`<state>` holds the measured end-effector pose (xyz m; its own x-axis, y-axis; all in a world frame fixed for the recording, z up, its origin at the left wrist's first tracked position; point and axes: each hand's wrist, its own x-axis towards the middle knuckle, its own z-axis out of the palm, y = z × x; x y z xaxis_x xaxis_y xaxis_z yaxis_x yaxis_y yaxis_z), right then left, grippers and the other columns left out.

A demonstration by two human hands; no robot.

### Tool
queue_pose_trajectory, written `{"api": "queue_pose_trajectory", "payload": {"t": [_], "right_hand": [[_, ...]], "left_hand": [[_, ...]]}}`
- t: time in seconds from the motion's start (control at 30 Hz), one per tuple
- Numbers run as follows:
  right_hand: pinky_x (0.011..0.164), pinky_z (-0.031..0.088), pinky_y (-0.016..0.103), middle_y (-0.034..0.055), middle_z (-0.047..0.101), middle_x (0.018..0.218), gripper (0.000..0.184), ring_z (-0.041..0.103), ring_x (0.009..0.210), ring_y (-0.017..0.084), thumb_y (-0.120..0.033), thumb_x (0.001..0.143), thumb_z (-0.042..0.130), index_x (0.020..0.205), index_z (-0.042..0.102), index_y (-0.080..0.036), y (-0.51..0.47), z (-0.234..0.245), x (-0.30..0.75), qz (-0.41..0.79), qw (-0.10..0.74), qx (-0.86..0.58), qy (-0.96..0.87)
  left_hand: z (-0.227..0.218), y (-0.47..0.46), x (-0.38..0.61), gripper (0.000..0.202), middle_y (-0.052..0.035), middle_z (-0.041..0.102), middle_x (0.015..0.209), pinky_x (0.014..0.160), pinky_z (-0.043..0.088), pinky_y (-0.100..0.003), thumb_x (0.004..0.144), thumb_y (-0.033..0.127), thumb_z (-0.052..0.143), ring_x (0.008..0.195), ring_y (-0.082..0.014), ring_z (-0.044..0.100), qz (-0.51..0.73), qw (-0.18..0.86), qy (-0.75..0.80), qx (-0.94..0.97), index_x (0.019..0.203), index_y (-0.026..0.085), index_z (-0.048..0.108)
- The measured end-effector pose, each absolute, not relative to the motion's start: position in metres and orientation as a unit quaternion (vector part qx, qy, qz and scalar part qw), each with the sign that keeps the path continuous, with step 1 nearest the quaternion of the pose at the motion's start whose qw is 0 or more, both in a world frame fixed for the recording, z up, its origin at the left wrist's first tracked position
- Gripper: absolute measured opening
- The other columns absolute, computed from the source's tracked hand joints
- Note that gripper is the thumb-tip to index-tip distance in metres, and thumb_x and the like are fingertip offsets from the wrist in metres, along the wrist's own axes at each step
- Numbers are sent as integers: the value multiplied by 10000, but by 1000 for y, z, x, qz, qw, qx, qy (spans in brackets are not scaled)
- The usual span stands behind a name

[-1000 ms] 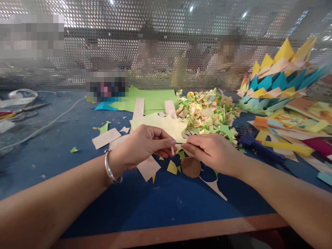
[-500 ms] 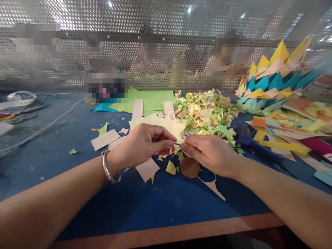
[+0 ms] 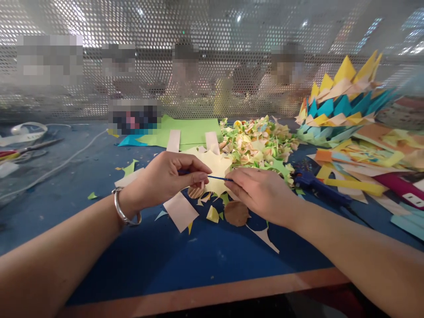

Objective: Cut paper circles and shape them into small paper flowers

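A thin dark blue stick point(image 3: 217, 178) spans the gap between my two hands above the table. My left hand point(image 3: 165, 183) pinches one end between thumb and fingers, and a small pale strip point(image 3: 202, 184) shows under its fingertips. At the stick's other end, my right hand point(image 3: 265, 192) is closed in a pinch. Behind the stick lies cream paper point(image 3: 219, 164) with a jagged edge. Below my hands are a brown disc point(image 3: 236, 213), a yellow paper scrap point(image 3: 212, 214) and a pale pink paper rectangle point(image 3: 180, 212). A second brown disc point(image 3: 195, 192) is partly hidden by my left hand.
Behind stand a heap of small folded papers point(image 3: 258, 143) and green sheets point(image 3: 192, 130). To the right lie a blue glue gun point(image 3: 321, 187) with its cord and a spiky layered paper piece point(image 3: 342, 108). A white cable point(image 3: 62, 165) crosses the left. A perforated metal screen point(image 3: 212, 26) rises behind.
My hands have moved apart, so a longer piece of the blue stick shows between them. The second brown disc has come into sight below the left fingers. The view has shifted slightly.
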<state>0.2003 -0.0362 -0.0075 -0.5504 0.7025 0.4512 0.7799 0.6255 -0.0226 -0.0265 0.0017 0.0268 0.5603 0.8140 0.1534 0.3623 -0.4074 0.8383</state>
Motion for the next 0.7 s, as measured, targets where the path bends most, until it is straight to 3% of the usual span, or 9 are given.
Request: {"api": "queue_pose_trajectory", "payload": {"t": [0.13, 0.27, 0.37, 0.43, 0.5, 0.6, 0.7], "right_hand": [[576, 484, 326, 128, 723, 915, 313, 669, 801, 238, -266, 980, 448, 1035, 690, -75, -38, -6, 198, -164, 235, -401, -870], [826, 528, 405, 195, 683, 1150, 379, 632, 1027, 290, -228, 959, 498, 1255, 591, -11, -38, -5, 195, -246, 231, -403, -851], [943, 492, 460, 215, 584, 1334, 425, 566, 1167, 329, -257, 953, 515, 1296, 560, -11, -37, -7, 190, -264, 203, -415, -847], [982, 475, 458, 212, 541, 1388, 438, 535, 1218, 328, -276, 959, 505, 1308, 546, -14, -37, -10, 186, -259, 191, -406, -855], [1010, 458, 448, 207, 525, 1405, 446, 516, 1250, 319, -287, 967, 487, 1323, 530, -22, -38, -14, 183, -247, 187, -385, -869], [983, 470, 463, 220, 598, 1308, 446, 546, 1218, 331, -323, 964, 485, 1298, 552, -35, -38, -22, 182, -212, 186, -377, -882], [1005, 443, 502, 277, 559, 1330, 550, 493, 1270, 376, -373, 949, 510, 1323, 508, 30, -39, -21, 182, -201, 201, -383, -879]], "left_hand": [[23, 6, -26, 110, -16, 735, 722, 641, 529, -241, 813, 250, 661, 680, -151, 683, 301, 364, 393, 789, 860, 176, 727], [33, 9, -33, 114, 10, 721, 723, 687, 542, -267, 807, 250, 689, 686, -142, 662, 419, 244, 445, 753, 891, 179, 719], [46, 4, -32, 100, 30, 716, 752, 739, 548, -295, 828, 277, 698, 728, -142, 657, 526, 158, 452, 703, 899, 214, 730], [50, -3, -20, 76, 43, 708, 776, 785, 552, -313, 828, 252, 709, 740, -133, 652, 628, 157, 400, 649, 900, 246, 732], [47, -10, 2, 81, 62, 706, 787, 798, 551, -310, 842, 199, 685, 765, -124, 656, 662, 289, 322, 612, 842, 277, 708], [34, -8, 40, 108, 12, 675, 636, 633, 526, -270, 818, 155, 688, 608, -118, 619, 481, 517, 316, 634, 717, 195, 680], [34, 6, 58, 113, 4, 645, 595, 583, 495, -246, 814, 47, 639, 535, -91, 586, 491, 525, 351, 600, 740, 131, 659]]}}
